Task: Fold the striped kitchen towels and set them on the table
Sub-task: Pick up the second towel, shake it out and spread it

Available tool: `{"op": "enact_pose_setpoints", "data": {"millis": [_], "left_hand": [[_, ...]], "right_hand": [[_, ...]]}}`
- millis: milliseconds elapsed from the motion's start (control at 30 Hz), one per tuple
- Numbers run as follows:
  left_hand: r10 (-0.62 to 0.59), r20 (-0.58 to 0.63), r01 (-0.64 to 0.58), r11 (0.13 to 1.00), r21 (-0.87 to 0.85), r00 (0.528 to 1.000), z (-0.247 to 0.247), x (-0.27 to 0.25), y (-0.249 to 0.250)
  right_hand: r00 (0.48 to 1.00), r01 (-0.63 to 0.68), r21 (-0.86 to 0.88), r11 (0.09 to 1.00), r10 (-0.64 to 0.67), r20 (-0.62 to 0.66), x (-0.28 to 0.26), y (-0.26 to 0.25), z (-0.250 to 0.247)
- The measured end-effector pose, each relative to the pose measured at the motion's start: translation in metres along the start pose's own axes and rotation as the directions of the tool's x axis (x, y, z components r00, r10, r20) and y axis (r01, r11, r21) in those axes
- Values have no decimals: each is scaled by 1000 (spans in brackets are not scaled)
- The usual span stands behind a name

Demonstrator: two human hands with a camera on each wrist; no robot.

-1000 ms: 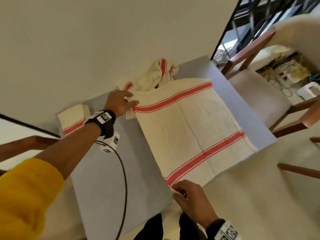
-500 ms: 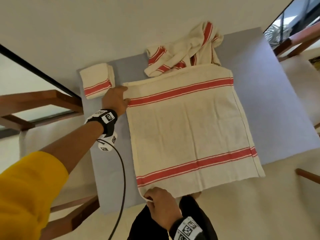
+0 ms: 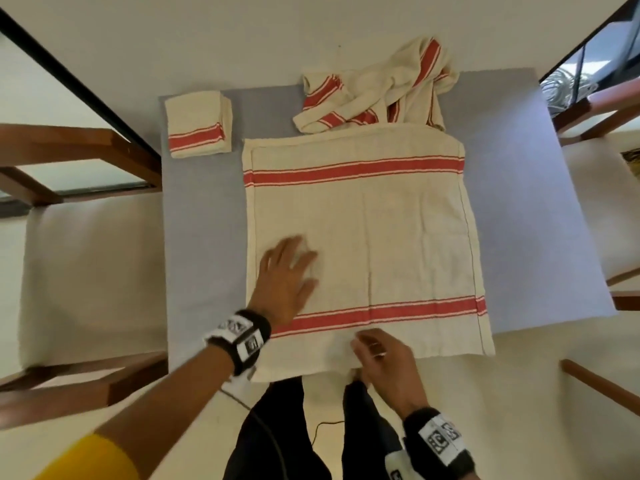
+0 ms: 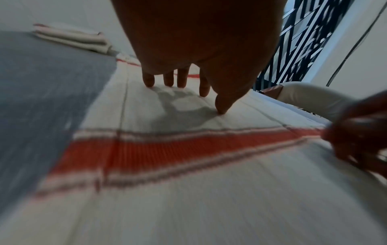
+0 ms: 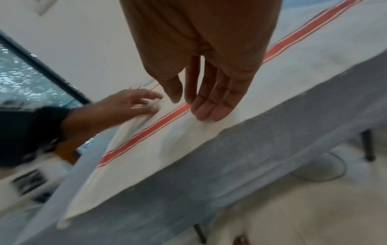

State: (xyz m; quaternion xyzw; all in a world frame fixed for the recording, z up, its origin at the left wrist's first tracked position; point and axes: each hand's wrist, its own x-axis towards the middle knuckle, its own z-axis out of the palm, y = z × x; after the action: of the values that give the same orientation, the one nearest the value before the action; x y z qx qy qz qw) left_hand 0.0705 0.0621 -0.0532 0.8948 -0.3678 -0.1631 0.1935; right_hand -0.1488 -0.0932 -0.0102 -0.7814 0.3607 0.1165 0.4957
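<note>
L hand (image 3: 287, 277) fingers (image 4: 181, 77) spread and straight, tips down on the flat towel (image 3: 360, 237), lower-left part of the cloth in the head view; blurred there, so how hard they press can't be told. R hand (image 3: 381, 358) at bottom centre of the frame, on the towel's near hem just below the lower red stripe. Its fingers (image 5: 211, 102) lie straight and close together on the cloth in the R wrist view, thumb apart; no pinch visible. In the L wrist view that hand is a dark blur at the right edge.

Flat towel is spread open on the grey worktop (image 3: 201, 237), two red stripes across it, near hem hanging over the worktop's front edge. Its far edge touches or slips under the crumpled towel pile (image 3: 374, 88) at upper centre; can't tell how many towels are in the pile. Folded towel (image 3: 197, 126) sits upper left, just beside the flat towel's far-left corner, apart from it.

Bare worktop strips show left and right of the flat towel, wider on the right. Wooden chairs (image 3: 79, 161) flank both sides, cut off by the frame. Dark trousers and a thin cable at the bottom, partly hidden by the wrist bands.
</note>
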Motion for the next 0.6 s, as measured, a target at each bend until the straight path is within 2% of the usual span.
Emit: {"op": "enact_pose_setpoints", "data": {"millis": [67,167,233,300,367,433,533,600], "left_hand": [[-60,-10,60,998,-21,998,20,-41,23],[-102,-56,100,994,-42,993,43,-81,67],[-25,-44,24,1000,-17,999,58,-95,106],[73,8,-73,997,10,997,74,-96,150],[109,47,-109,994,-1,993,90,-82,195],[108,73,-107,994,-22,991,102,-63,235],[69,109,-66,997,-33,992,115,-37,283],[13,91,-6,997,-78,996,116,-25,305]], "right_hand": [[983,-51,10,999,52,-175,4,19,-34],[866,-172,83,982,191,-462,12,51,-84],[788,-270,237,933,356,-502,15,78,-111],[752,-321,416,851,496,-434,18,98,-131],[765,-302,574,761,553,-331,19,105,-149],[823,-274,651,708,523,-223,18,100,-165],[916,-243,632,736,388,-99,10,91,-181],[950,-219,610,762,310,-46,5,86,-191]]}}
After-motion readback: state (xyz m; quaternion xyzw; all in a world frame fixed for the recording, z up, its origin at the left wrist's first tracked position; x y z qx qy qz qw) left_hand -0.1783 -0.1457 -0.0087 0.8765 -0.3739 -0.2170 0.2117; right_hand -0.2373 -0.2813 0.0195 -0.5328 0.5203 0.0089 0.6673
